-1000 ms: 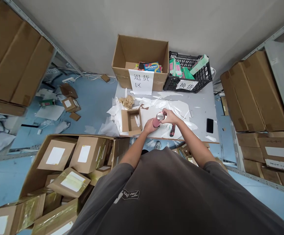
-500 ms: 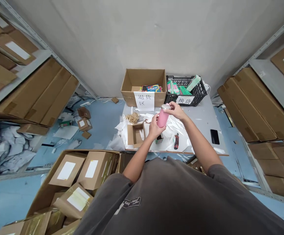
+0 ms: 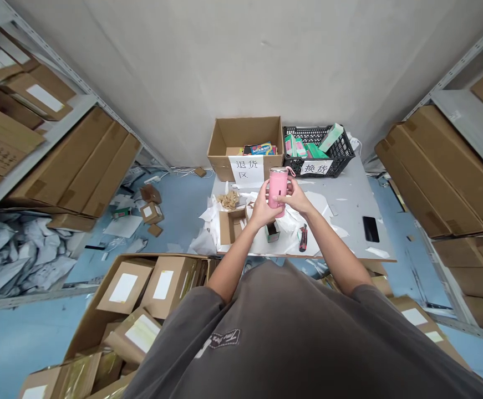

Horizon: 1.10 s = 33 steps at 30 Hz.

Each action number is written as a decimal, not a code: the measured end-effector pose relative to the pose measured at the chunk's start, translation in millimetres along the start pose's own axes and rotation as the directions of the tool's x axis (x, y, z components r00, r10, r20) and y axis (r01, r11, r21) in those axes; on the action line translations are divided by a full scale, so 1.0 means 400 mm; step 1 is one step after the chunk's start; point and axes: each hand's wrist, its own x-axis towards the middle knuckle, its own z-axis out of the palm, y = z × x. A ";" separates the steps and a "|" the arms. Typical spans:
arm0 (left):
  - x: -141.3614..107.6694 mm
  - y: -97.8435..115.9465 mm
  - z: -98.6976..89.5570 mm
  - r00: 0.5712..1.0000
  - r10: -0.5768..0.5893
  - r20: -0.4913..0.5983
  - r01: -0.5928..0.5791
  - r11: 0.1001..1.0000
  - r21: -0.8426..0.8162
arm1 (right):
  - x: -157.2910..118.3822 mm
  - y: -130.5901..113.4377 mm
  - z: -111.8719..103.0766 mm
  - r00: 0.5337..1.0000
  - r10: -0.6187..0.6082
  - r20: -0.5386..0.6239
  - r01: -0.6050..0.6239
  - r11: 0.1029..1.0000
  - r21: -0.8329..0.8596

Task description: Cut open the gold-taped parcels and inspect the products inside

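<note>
A pink tumbler (image 3: 278,185) with a strap loop at its top stands upright between my hands, above the table (image 3: 351,194). My left hand (image 3: 262,209) is wrapped round its lower left side. On the right side, my right hand (image 3: 297,198) grips it too, with the thumb across the front. Below the tumbler is a small open green box (image 3: 272,231). An open brown carton (image 3: 227,226) lies to the left of that box, and a red and black utility knife (image 3: 303,238) to the right. White paper is spread beneath these things.
At the table's back stand a labelled cardboard box (image 3: 220,160) and a black crate (image 3: 341,162) holding green boxes. A phone (image 3: 370,229) lies at the right. Crumpled brown paper (image 3: 228,199) is at the left. A large carton of parcels (image 3: 75,332) stands lower left; shelves flank both sides.
The tumbler has been turned and set upright; its strap loop and a dark mark on its front now show. My right hand has moved from the lid down to its side.
</note>
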 end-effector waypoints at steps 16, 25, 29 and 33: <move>0.006 -0.001 0.020 0.994 0.031 0.109 -0.020 0.995 -0.100 | -0.033 -0.028 -0.017 0.996 0.062 0.058 -0.064 0.998 0.021; 0.002 -0.014 0.036 1.000 -0.012 0.000 0.012 0.992 0.122 | -0.015 0.011 -0.013 0.985 0.033 -0.168 -0.055 0.990 -0.131; -0.011 -0.008 0.047 0.998 -0.020 -0.060 0.023 0.999 0.041 | -0.020 0.003 -0.012 0.988 0.048 -0.146 -0.066 0.990 -0.122; -0.017 -0.001 0.036 1.000 0.003 0.016 -0.002 0.995 -0.095 | -0.037 -0.012 -0.003 0.998 0.052 0.027 -0.052 0.998 0.018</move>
